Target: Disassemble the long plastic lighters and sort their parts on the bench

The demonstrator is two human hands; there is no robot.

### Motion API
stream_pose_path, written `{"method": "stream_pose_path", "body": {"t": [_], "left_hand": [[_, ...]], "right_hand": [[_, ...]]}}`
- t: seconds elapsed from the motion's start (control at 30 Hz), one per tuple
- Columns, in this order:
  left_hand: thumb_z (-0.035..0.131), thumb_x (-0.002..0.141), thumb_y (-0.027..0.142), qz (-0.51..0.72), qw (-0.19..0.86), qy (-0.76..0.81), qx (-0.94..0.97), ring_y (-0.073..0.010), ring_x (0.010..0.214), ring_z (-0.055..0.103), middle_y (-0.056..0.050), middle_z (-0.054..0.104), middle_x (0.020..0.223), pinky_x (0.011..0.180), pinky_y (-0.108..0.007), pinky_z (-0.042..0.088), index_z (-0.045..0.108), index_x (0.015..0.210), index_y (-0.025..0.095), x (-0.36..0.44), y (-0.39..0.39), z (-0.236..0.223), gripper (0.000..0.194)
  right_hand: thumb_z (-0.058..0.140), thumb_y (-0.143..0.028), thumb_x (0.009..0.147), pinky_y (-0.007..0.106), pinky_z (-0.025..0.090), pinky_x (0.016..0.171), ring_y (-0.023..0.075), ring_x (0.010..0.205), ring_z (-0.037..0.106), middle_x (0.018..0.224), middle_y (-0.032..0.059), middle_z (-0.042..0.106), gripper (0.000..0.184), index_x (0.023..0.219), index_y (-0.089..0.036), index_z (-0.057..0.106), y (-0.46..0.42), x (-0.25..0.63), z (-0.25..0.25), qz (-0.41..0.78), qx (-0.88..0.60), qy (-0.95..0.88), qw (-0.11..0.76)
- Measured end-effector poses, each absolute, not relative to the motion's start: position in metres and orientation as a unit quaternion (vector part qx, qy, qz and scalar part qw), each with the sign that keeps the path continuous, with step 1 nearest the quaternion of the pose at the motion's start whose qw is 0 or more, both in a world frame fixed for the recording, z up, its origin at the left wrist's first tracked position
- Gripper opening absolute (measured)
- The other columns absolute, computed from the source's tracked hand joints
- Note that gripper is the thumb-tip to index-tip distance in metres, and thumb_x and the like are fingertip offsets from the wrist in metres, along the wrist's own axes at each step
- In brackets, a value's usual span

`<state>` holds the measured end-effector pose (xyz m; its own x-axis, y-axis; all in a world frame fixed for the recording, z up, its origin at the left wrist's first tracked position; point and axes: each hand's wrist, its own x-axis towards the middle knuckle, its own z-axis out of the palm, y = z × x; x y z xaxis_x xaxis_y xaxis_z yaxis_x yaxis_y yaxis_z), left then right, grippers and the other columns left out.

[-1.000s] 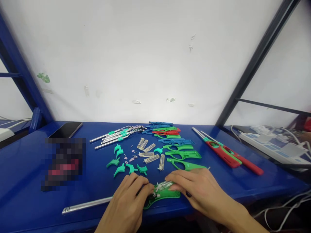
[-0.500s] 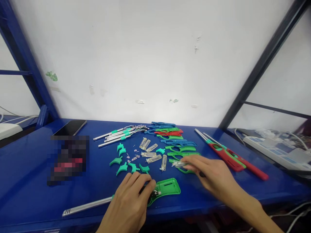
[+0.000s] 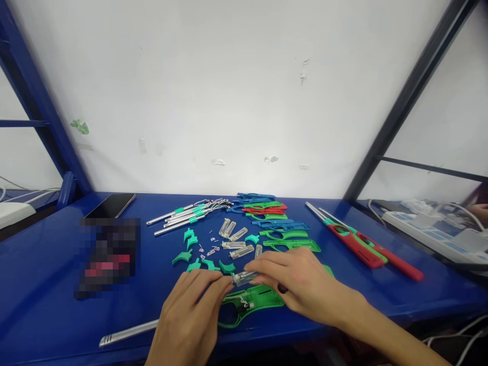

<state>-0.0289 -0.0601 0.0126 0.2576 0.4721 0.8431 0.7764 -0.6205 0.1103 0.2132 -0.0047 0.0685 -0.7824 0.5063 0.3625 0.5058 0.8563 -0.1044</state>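
Note:
My right hand (image 3: 308, 287) pinches a clear lighter fuel tank (image 3: 244, 277) between thumb and fingers, its tip pointing left. Close by that tip are the fingertips of my left hand (image 3: 190, 310), closed together; what they grip, if anything, is hidden. Below both hands lies an open green lighter handle half (image 3: 271, 299), with white wire and a small dark part inside it. A silver lighter tube (image 3: 129, 332) sticks out to the left from under my left hand. Teal triggers (image 3: 211, 265) lie just beyond my left fingertips.
Several clear tanks (image 3: 242, 252) lie mid-table beside small metal bits (image 3: 211, 251). Behind are silver tubes with wires (image 3: 183, 218) and coloured handle halves (image 3: 282, 224). Red lighters (image 3: 358, 246) lie right; a phone (image 3: 112, 205) and a blurred-out item (image 3: 109, 256) lie left.
My right hand has moved left with the fuel tank, from beside the green handle halves to over the open handle. My left hand has shifted slightly left, uncovering more of the handle.

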Motion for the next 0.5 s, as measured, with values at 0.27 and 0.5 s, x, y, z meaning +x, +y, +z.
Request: {"method": "stream_pose_path", "body": {"t": [0.27,0.5], "left_hand": [[0.05,0.11,0.017,-0.428,0.181,-0.413,-0.783,-0.0129,0.084,0.066,0.005,0.074,0.095,0.083,-0.026,0.051,0.068,0.105,0.024,-0.045,-0.046,0.032,0.019],[0.055,0.103,0.02,-0.287,0.164,-0.561,-0.759,-0.0269,0.085,0.072,-0.003,0.076,0.089,0.071,-0.037,0.051,0.077,0.092,0.023,-0.064,-0.011,0.054,0.025]], "right_hand": [[0.057,-0.027,0.112,0.028,0.044,0.068,0.0185,0.093,0.078,0.11,0.0,0.082,0.019,0.123,-0.026,0.072,0.018,0.208,0.084,0.019,-0.265,-0.94,0.216],[0.061,-0.035,0.111,0.028,0.042,0.068,0.0203,0.092,0.074,0.108,0.0056,0.079,0.021,0.115,-0.021,0.076,0.073,0.195,0.091,-0.03,-0.304,-0.937,0.169]]}}
